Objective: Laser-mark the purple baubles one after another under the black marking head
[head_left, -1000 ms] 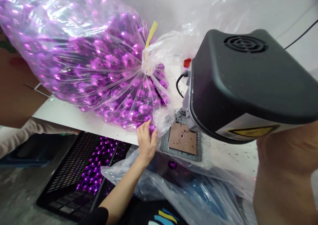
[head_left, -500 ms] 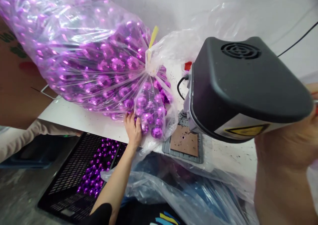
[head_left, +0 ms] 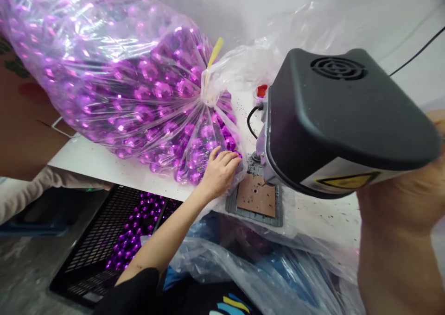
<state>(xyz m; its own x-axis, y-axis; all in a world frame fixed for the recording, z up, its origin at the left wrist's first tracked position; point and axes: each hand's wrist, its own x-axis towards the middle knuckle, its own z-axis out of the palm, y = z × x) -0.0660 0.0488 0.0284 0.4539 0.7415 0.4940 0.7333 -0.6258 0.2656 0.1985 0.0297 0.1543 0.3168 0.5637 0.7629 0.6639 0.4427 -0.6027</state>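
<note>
Purple balls (head_left: 229,143) right here at the open end of the clear bag (head_left: 114,69), up on the white tabletop (head_left: 107,162), and my left hand (head_left: 219,172) is on them, fingers part-curled over the nearest ones; whether I've actually got one pinched, I can't tell. My right hand (head_left: 405,201) is over behind the black machine (head_left: 333,120), its fingers hidden, so no telling what it grips or how tightly. How far along? Plenty sits in the bag, and a batch of purple pieces lies down in the black crate (head_left: 86,231), so I'd judge there's a lot left; how many are finished, I can't tell. The brown plate (head_left: 247,201) below the machine shows its little dark hole and scattered specks. And what lookers, these balls: shiny, faceted, glinting pink through the plastic, deeper violet where they peek out, bunched tight below the yellow tie (head_left: 215,52).
</note>
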